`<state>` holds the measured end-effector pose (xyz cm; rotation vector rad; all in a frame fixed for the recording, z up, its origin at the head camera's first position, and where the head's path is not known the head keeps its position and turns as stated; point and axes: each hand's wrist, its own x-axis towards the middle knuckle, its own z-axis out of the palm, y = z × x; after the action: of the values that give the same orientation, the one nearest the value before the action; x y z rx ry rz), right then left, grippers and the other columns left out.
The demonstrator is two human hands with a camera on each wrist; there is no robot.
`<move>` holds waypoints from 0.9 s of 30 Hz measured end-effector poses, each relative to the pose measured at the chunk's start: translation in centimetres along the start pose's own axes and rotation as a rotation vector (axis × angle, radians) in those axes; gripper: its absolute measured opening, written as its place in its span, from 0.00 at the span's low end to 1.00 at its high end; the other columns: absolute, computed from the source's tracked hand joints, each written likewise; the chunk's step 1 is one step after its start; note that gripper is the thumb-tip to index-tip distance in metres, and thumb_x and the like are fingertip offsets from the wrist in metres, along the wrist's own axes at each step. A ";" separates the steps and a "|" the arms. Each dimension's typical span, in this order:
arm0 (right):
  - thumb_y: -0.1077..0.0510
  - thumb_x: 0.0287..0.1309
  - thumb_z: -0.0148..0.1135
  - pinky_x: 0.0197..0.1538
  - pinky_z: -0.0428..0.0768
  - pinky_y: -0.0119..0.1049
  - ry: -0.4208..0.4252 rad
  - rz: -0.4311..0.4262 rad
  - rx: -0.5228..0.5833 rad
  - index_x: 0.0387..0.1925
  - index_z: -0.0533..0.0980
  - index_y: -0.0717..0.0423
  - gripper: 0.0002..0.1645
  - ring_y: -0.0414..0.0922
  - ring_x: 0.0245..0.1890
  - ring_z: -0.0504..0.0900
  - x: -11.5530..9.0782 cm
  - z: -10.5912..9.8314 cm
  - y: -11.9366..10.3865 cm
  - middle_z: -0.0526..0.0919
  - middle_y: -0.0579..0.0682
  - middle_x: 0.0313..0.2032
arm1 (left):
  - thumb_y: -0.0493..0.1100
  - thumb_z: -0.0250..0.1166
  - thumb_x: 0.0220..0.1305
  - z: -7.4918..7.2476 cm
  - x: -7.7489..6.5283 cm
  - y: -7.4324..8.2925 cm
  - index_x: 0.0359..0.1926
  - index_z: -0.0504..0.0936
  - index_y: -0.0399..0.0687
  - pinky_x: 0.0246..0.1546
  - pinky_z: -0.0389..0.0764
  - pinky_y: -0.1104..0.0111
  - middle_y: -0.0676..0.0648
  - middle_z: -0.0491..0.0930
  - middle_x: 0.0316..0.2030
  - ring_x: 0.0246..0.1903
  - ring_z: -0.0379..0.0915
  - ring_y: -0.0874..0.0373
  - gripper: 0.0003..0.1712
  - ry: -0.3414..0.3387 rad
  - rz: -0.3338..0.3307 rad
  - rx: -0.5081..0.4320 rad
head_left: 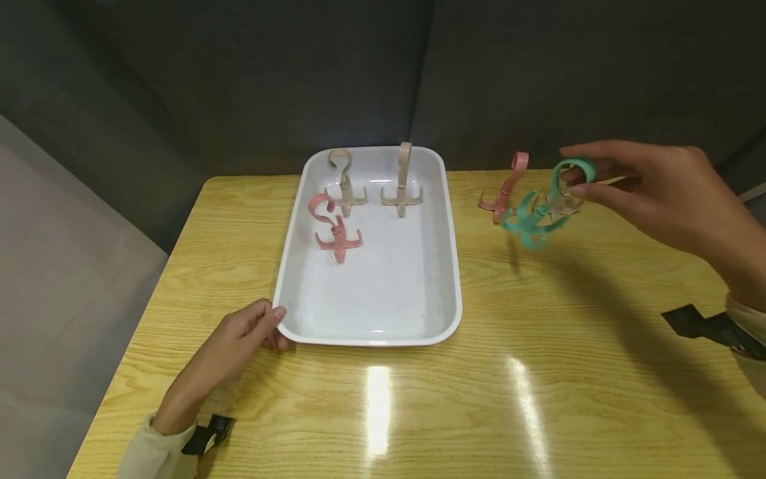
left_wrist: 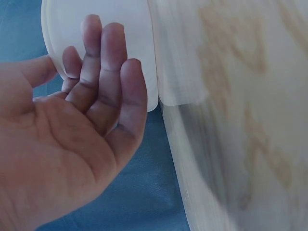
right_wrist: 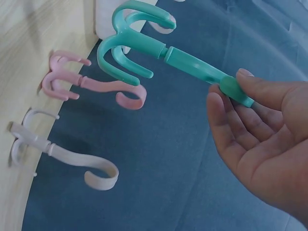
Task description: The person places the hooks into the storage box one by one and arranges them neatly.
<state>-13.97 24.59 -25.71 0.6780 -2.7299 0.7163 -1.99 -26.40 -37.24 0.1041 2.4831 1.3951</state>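
My right hand (head_left: 664, 193) pinches the curved top of a green four-prong hook hanger (right_wrist: 192, 65) between thumb and fingers. Its prongs point down over the right side of the table. Behind it stand a pink hook hanger (head_left: 505, 189) and a beige one (right_wrist: 72, 154), the latter partly covered by the green hanger in the head view. At the near left corner of a white tray (head_left: 383, 299), my left hand (head_left: 230, 342) grips the rim, thumb on top and fingers beneath. Inside the tray stand two beige hangers (head_left: 401, 196) and a pink one (head_left: 339, 243).
The tray sits on a wood-grain table (head_left: 383, 412), close to its back edge. A dark grey curtain or panel (head_left: 287, 80) rises behind the table. Black straps (head_left: 709, 326) cross both wrists.
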 end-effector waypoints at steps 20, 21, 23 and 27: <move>0.68 0.61 0.74 0.36 0.71 0.14 0.034 -0.118 0.077 0.63 0.82 0.50 0.29 0.12 0.35 0.77 3.3 0.8 -3.8 0.90 0.53 0.37 | 0.52 0.51 0.84 0.0 0.1 0.1 0.37 0.73 0.39 0.45 0.84 0.61 0.46 0.83 0.31 0.38 0.84 0.52 0.22 -0.019 -0.005 -0.009; 0.68 0.60 0.74 0.37 0.71 0.15 0.031 -0.128 0.077 0.63 0.82 0.50 0.29 0.12 0.36 0.77 3.5 0.9 -3.9 0.90 0.53 0.37 | 0.52 0.51 0.84 0.0 0.0 0.1 0.37 0.73 0.39 0.46 0.84 0.61 0.46 0.83 0.31 0.38 0.84 0.52 0.22 -0.019 -0.006 -0.009; 0.68 0.60 0.74 0.38 0.71 0.15 0.023 -0.146 0.077 0.63 0.82 0.50 0.29 0.12 0.37 0.77 3.8 1.0 -4.1 0.91 0.52 0.39 | 0.52 0.51 0.84 0.0 0.0 0.1 0.37 0.73 0.39 0.46 0.84 0.61 0.46 0.83 0.31 0.38 0.84 0.52 0.22 -0.017 -0.007 -0.007; 0.67 0.60 0.75 0.40 0.70 0.14 0.012 -0.175 0.068 0.64 0.81 0.50 0.30 0.10 0.39 0.75 4.4 1.2 -4.5 0.91 0.51 0.40 | 0.52 0.51 0.84 0.0 0.0 0.1 0.37 0.74 0.39 0.45 0.84 0.62 0.47 0.83 0.30 0.37 0.83 0.52 0.22 -0.005 -0.008 0.006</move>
<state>-15.71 18.87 -23.43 0.9110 -2.6042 0.7720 -1.98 -26.34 -37.14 0.0992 2.4812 1.3827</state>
